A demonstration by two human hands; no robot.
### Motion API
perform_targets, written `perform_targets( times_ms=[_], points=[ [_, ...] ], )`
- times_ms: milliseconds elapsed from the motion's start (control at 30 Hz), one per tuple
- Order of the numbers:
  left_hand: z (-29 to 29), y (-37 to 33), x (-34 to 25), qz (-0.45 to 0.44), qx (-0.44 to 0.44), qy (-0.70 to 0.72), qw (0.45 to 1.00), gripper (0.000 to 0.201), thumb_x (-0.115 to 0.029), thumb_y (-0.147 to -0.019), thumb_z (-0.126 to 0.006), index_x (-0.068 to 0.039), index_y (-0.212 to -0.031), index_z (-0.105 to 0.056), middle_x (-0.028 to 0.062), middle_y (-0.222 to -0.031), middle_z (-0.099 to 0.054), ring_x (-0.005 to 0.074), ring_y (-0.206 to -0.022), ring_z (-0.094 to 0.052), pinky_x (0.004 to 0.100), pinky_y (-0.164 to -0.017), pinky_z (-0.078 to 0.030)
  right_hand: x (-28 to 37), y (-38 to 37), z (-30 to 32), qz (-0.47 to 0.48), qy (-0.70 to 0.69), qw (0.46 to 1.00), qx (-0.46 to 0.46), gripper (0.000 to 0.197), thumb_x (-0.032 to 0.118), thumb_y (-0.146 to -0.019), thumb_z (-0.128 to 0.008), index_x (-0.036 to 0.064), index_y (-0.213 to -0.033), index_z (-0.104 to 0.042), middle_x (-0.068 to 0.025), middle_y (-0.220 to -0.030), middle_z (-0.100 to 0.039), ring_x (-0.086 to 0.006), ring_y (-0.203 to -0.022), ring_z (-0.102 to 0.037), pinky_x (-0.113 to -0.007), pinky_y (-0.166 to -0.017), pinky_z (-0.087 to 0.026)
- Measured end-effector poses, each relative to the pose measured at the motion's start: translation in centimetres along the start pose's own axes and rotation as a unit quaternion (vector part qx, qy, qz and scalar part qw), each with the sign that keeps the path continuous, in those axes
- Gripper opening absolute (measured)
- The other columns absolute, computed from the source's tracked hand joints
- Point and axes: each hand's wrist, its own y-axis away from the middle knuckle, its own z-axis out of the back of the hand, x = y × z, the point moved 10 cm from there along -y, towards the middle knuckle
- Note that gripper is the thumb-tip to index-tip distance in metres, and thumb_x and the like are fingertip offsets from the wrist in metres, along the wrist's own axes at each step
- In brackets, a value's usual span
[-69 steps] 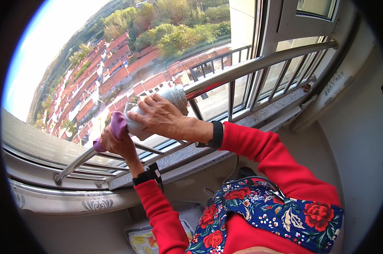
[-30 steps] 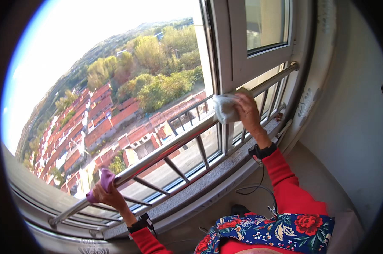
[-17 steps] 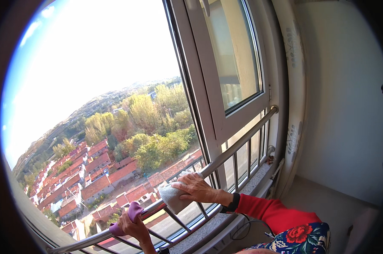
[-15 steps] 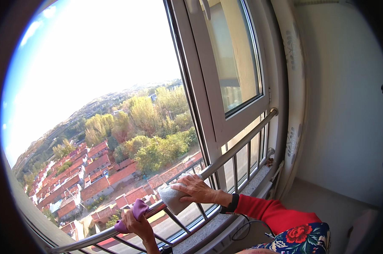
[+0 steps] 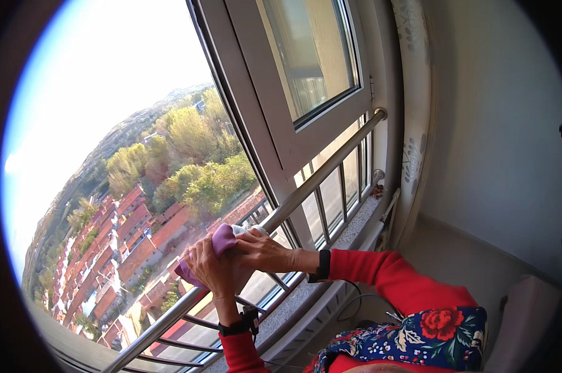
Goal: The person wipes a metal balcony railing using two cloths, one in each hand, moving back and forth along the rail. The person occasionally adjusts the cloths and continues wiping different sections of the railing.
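Observation:
A round metal handrail (image 5: 321, 174) runs slantwise across the window. My left hand (image 5: 210, 266) is wrapped over it, gripping a purple cloth (image 5: 223, 239) that bunches up above the fingers. Right beside it, touching or nearly so, my right hand (image 5: 265, 250) is closed over a whitish cloth (image 5: 246, 229) on the same rail. Most of the whitish cloth is hidden behind the two hands. Red sleeves and dark wrist straps show on both arms.
Thin metal bars (image 5: 321, 214) stand below the handrail, above a speckled stone sill (image 5: 350, 225). A framed window sash (image 5: 287, 140) rises behind the rail. Trees and red-roofed houses lie far below outside. A patterned curtain (image 5: 412, 155) hangs at the right, beside a pale wall (image 5: 492, 137).
My left hand has slid up the rail with the purple cloth and now meets my right hand. The view has turned, so the window and rail sit further left and higher.

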Motion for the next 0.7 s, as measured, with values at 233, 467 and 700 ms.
perform_targets(
  times_ms=[233,467,700],
  points=[
    [-1.5,1.8,0.9,0.035,0.118,0.07,0.99,0.038,-0.029,-0.084,-0.071,-0.009,-0.117,-0.072,0.0134,-0.105,-0.074,0.0343,-0.097,-0.069,0.045,-0.089,-0.049,-3.0,-1.2,5.3,0.052,-0.148,0.986,0.052,0.019,0.016,-0.092,-0.072,0.0126,-0.111,-0.072,-0.0053,-0.118,-0.067,-0.0251,-0.114,-0.063,-0.042,-0.099,-0.047],
    [-2.0,1.6,-1.5,-0.031,0.152,-0.008,0.988,0.058,-0.046,-0.076,-0.081,-0.007,-0.118,-0.071,0.0147,-0.103,-0.072,0.0331,-0.092,-0.068,0.0475,-0.088,-0.047,-16.7,-9.5,30.9,-0.054,-0.007,0.964,-0.262,0.025,0.016,-0.105,-0.06,0.0081,-0.127,-0.066,-0.0064,-0.097,-0.071,-0.0146,-0.087,-0.069,-0.029,-0.078,-0.058],
    [-2.4,1.3,-1.4,-0.014,0.201,-0.011,0.979,0.061,-0.051,-0.075,-0.082,-0.008,-0.116,-0.071,0.0137,-0.097,-0.072,0.0329,-0.089,-0.069,0.0496,-0.088,-0.047,-21.5,-27.3,45.5,0.02,0.07,0.918,-0.389,0.073,0.029,-0.089,-0.078,-0.0034,-0.146,-0.045,-0.0148,-0.089,-0.073,-0.0276,-0.083,-0.072,-0.037,-0.077,-0.058]
  ],
)
